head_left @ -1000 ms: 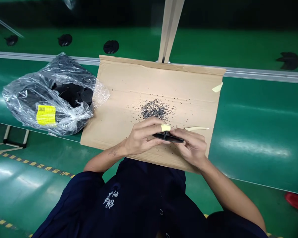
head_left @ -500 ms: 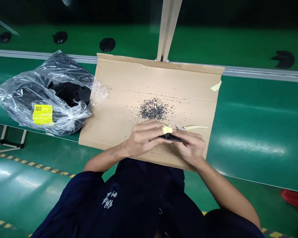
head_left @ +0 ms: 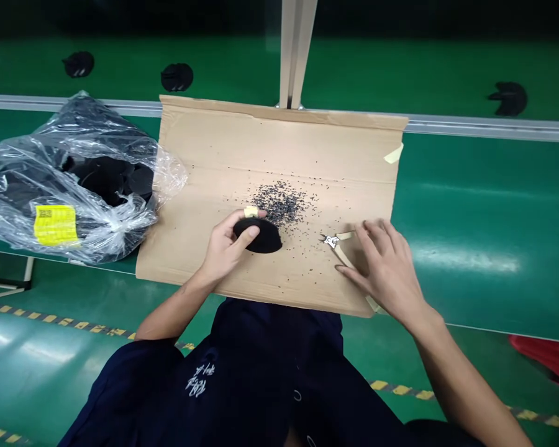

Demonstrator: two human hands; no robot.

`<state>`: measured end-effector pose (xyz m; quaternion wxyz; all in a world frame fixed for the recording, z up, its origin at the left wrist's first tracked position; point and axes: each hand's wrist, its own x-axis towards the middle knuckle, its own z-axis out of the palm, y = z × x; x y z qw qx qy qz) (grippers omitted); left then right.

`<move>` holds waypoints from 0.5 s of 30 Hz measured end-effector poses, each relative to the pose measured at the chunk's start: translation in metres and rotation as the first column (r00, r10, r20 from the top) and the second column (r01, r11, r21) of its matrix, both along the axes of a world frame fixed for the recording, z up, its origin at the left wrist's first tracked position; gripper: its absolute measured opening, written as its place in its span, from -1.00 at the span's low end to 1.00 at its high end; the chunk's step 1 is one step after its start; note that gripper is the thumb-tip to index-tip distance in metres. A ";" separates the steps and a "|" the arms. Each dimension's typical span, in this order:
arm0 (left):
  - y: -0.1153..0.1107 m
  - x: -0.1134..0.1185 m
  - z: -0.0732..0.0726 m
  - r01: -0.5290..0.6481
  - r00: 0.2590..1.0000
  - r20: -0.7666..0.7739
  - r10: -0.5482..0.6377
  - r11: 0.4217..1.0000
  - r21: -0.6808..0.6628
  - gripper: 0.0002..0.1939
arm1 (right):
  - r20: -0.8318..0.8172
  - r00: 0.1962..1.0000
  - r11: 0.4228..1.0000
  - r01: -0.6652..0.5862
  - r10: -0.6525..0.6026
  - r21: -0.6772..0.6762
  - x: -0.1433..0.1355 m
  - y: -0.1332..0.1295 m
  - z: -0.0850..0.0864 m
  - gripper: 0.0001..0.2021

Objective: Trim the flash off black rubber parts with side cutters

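My left hand [head_left: 227, 245] holds a black rounded part [head_left: 261, 236] over the cardboard sheet [head_left: 205, 136], thumb on its flat face; yellow tape wraps one finger. My right hand [head_left: 386, 264] is at the right side of the cardboard, its thumb and fingers spread around the pale handles of the nippers [head_left: 330, 241]. The nippers have their jaws pointing left and their handles apart; whether my fingers press on them is hard to tell. Many tiny black bits [head_left: 282, 203] lie scattered behind the black part.
At the left, a clear plastic bag [head_left: 23, 167] with a yellow label [head_left: 56, 225] holds black parts. A metal rail [head_left: 475, 127] and an upright post [head_left: 295, 56] stand behind the cardboard. Pale tape [head_left: 394, 154] sticks near its right back corner.
My hands have moved apart. The black part stays in my left hand, now face up and further left. My right hand has let go of it and moved right to the nippers, whose handles are now spread.
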<state>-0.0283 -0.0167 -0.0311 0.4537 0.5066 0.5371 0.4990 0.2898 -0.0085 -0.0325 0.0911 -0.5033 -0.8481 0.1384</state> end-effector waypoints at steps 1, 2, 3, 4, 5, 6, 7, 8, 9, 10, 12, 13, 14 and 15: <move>0.001 -0.001 -0.002 -0.015 1.000 0.000 0.015 1.000 -0.016 -0.61 | 0.031 1.000 1.000 -0.001 0.000 0.006 0.004 -0.001 -0.002 -0.32; 0.001 0.000 -0.003 -0.014 1.000 0.006 0.014 1.000 -0.018 -0.61 | 0.044 0.999 1.000 -0.005 0.004 0.008 0.005 -0.001 -0.002 -0.37; 0.002 0.002 -0.004 0.003 1.000 0.016 -0.003 1.000 -0.011 -0.61 | 0.045 0.999 1.000 -0.006 0.006 0.007 0.004 0.000 -0.002 -0.42; 0.003 0.004 -0.003 0.032 0.999 0.024 -0.032 0.999 0.004 -0.62 | 0.035 0.999 1.000 -0.007 0.006 0.006 0.002 0.001 0.000 -0.46; 0.004 0.007 -0.001 0.069 0.997 0.028 -0.069 0.997 0.021 -0.63 | 0.010 1.000 1.000 -0.006 0.006 0.003 -0.002 0.003 0.003 -0.49; 0.005 0.010 0.001 0.108 0.994 0.028 -0.110 0.993 0.037 -0.65 | -0.033 0.999 1.000 -0.010 0.010 -0.003 -0.006 0.004 0.007 -0.51; 0.005 0.013 0.004 0.149 0.988 0.022 -0.150 0.988 0.051 -0.66 | -0.091 0.996 1.000 -0.018 0.016 -0.018 -0.010 0.006 0.012 -0.53; 0.005 0.015 0.007 0.187 0.982 0.009 -0.188 0.980 0.063 -0.67 | -0.158 0.987 0.999 -0.032 0.026 -0.040 -0.014 0.008 0.017 -0.55; 0.005 0.017 0.011 0.218 0.976 -0.008 -0.218 0.973 0.075 -0.69 | -0.223 0.974 0.997 -0.049 0.033 -0.065 -0.018 0.010 0.022 -0.57; 0.005 0.018 0.014 0.242 0.970 -0.025 -0.241 0.966 0.089 -0.71 | -0.276 0.960 0.994 -0.062 0.035 -0.091 -0.022 0.012 0.027 -0.58; 0.004 0.018 0.018 0.267 0.963 -0.058 -0.262 0.956 0.123 -0.75 | -0.332 0.942 0.987 -0.093 0.045 -0.130 -0.029 0.015 0.037 -0.60; 0.003 0.018 0.019 0.271 0.962 -0.075 -0.263 0.953 0.138 -0.76 | -0.343 0.937 0.984 -0.116 0.064 -0.132 -0.032 0.017 0.041 -0.61; 0.003 0.017 0.020 0.274 0.960 -0.092 -0.263 0.950 0.149 -0.76 | -0.349 0.932 0.982 -0.147 0.096 -0.121 -0.035 0.018 0.044 -0.63; 0.003 0.017 0.020 0.277 0.959 -0.111 -0.262 0.948 0.159 -0.76 | -0.352 0.926 0.979 -0.181 0.136 -0.098 -0.038 0.019 0.047 -0.64</move>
